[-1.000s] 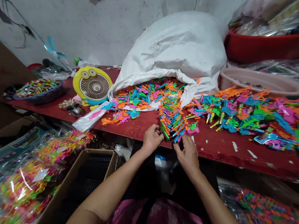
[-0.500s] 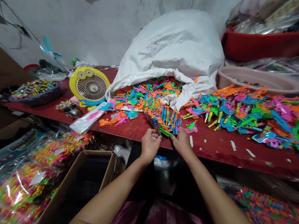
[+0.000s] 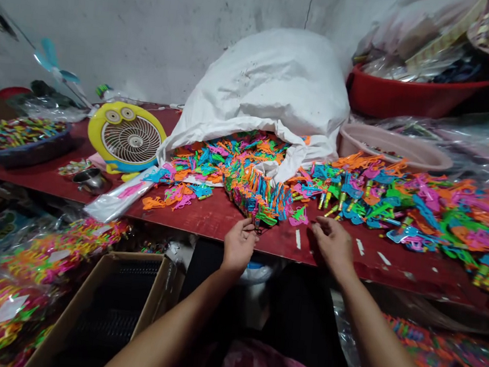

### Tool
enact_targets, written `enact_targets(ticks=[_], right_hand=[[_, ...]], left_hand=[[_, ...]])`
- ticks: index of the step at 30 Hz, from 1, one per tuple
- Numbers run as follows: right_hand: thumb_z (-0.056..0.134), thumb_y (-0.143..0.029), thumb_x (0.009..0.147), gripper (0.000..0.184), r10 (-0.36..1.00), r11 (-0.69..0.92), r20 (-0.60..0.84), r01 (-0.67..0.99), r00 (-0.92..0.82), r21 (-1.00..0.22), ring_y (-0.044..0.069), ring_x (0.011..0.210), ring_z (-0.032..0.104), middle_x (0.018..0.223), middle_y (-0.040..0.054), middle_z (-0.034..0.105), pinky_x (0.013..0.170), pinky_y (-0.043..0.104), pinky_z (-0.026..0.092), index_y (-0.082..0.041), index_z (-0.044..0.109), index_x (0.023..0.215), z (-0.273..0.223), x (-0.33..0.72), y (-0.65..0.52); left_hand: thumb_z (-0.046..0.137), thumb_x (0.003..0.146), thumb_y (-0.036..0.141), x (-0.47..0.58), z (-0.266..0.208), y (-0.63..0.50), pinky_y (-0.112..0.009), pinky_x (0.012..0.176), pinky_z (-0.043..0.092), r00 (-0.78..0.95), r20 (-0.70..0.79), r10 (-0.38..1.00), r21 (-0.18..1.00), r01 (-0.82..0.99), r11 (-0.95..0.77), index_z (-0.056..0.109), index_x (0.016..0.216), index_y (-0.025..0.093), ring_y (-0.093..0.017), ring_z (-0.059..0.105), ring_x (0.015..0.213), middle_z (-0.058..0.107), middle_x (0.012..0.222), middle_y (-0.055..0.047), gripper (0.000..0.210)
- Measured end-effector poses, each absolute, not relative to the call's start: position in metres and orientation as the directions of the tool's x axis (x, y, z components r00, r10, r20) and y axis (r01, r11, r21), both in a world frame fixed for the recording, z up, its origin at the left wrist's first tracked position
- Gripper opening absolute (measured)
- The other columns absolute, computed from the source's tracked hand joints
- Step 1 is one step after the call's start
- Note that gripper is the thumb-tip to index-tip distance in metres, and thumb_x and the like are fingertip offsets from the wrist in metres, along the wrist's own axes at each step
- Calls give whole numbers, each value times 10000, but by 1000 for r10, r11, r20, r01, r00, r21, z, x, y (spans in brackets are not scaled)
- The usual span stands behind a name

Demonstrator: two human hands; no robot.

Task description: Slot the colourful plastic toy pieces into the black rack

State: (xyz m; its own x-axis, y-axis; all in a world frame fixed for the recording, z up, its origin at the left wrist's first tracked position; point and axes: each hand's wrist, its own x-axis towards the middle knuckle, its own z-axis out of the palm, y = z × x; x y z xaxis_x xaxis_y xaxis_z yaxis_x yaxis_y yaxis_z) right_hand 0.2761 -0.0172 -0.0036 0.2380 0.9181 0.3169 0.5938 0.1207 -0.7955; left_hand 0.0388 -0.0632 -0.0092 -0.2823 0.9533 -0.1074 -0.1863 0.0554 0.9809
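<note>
A dense row of small colourful plastic toys, in orange, green and blue, lies across the table's front part below the sack mouth. At its near end is my left hand, fingers curled and closed; what they pinch is too small to make out, though a thin dark bit shows beside the fingertips. My right hand is apart from the row, over the table's front edge, fingers loosely parted and holding nothing visible. A single pink and green toy lies between the hands. More loose toys spill from the white sack.
Loose toys, some with gold-banded tubes, cover the right of the red table. A yellow fan, metal cup and plastic bags stand left. A pink basin sits behind. Below left is a cardboard box.
My right hand has left the near end of the toy row and moved right. My left hand stays by the row. The view has shifted somewhat to the right.
</note>
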Motion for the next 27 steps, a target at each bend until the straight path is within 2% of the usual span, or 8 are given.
enact_targets(ticks=[4, 6, 9, 12, 17, 23, 27], right_hand=[[549, -501, 853, 380, 924, 14, 334, 858, 184, -513, 246, 878, 628, 1004, 117, 678, 704, 340, 443, -188, 694, 1013, 12, 259, -9], [526, -536, 882, 419, 940, -78, 284, 929, 189, -361, 244, 877, 622, 1059, 126, 642, 659, 322, 407, -192, 677, 1066, 20, 246, -6], [503, -531, 913, 416, 965, -109, 212, 973, 152, -203, 230, 875, 612, 1081, 117, 594, 628, 304, 359, -186, 653, 1092, 26, 232, -3], [503, -495, 927, 368, 965, -84, 232, 982, 122, -167, 212, 887, 591, 1062, 90, 572, 622, 294, 325, -201, 645, 1095, 25, 230, -4], [514, -480, 922, 323, 954, 12, 295, 979, 49, -203, 181, 824, 558, 975, 51, 555, 608, 283, 294, -215, 666, 1026, 17, 242, -14], [482, -457, 934, 349, 931, 161, 358, 953, -62, -255, 181, 814, 549, 901, 51, 563, 659, 279, 355, -200, 697, 1032, 12, 263, -28], [426, -498, 948, 422, 894, 283, 394, 950, -213, -130, 247, 914, 556, 956, 93, 621, 738, 344, 399, -192, 692, 1065, 11, 272, -41]], left_hand=[[705, 759, 173, 45, -9, -61, -178, 552, 497, -249, -116, 962, 976, -208, 63, 618, 1198, 127, -89, 649, 648, 677, 1032, -115, 450], [703, 756, 170, 45, -9, -62, -181, 563, 502, -248, -101, 964, 978, -204, 50, 619, 1193, 118, -89, 651, 656, 673, 1043, -121, 448], [713, 748, 182, 40, -9, -65, -196, 596, 520, -235, -87, 968, 979, -202, 39, 627, 1170, 113, -94, 658, 674, 669, 1047, -124, 435], [729, 740, 207, 34, -9, -69, -210, 623, 535, -223, -84, 971, 977, -209, 36, 644, 1117, 115, -101, 665, 690, 668, 1012, -110, 397], [747, 722, 255, 23, -6, -74, -234, 655, 552, -210, -86, 974, 976, -212, 40, 657, 1034, 115, -112, 672, 701, 677, 964, -90, 353], [748, 727, 337, 7, -3, -80, -251, 645, 547, -234, -57, 971, 989, -149, 22, 666, 995, 120, -141, 683, 728, 702, 924, -87, 354], [707, 776, 373, -17, -6, -90, -232, 626, 510, -330, 36, 943, 999, -19, -45, 686, 1005, 137, -130, 667, 702, 720, 929, -82, 330]])
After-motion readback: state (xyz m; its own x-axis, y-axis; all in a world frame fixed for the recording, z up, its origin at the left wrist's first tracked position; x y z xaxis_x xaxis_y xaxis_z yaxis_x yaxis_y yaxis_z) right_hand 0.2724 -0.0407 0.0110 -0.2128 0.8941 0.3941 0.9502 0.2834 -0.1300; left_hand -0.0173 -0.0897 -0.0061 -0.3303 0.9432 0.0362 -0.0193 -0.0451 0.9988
